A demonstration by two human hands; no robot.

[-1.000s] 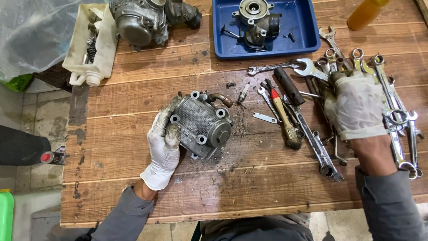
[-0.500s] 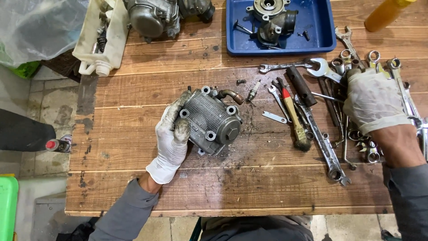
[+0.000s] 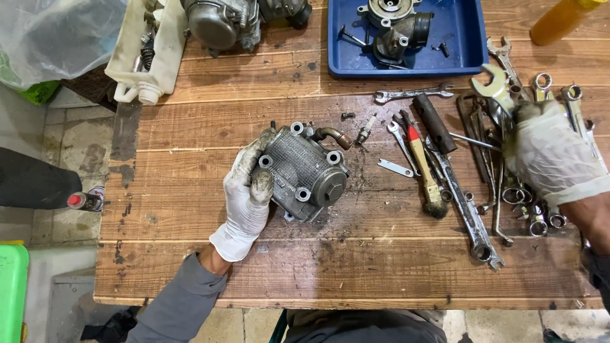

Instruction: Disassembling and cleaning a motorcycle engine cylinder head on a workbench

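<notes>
Your left hand (image 3: 250, 194) wraps the grey engine part (image 3: 305, 171) at mid-counter (image 3: 190, 254). Your right hand (image 3: 549, 155) closes on a wrench (image 3: 495, 86), lifted over the spanner pile (image 3: 508, 190), far right.

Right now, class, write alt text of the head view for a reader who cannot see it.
A gloved left hand grips a grey metal engine part on a wooden workbench. The gloved right hand rests on a pile of wrenches, below a blue tray.

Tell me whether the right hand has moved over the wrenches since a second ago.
Yes. The right hand has shifted along the wrench pile, away from the paintbrush, and is lifting a large open-end wrench.
</notes>
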